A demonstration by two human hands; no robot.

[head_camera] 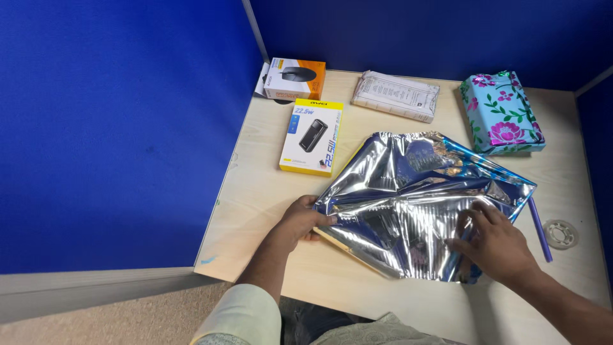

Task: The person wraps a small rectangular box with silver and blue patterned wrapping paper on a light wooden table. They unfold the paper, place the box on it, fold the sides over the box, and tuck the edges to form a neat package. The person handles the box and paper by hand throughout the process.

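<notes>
Both hands low, forearms angled inward.
Left hand (300, 220) curled, thumb forward; right hand (495, 243) palm-down, fingers spread.

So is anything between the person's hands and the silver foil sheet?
Nothing visible. The left hand grips the silver foil wrapping sheet at its left edge, and the right hand presses on its lower right part, both in direct contact.

At the tabletop's (268, 191) far left corner, an orange-and-white box (295, 78) picturing a black mouse. Just in front, a flat yellow-and-white box (311, 137) showing a black power bank. Farther right, a white printed packet (396, 96). At far right, a turquoise parcel (502, 113) with pink flowers.
</notes>
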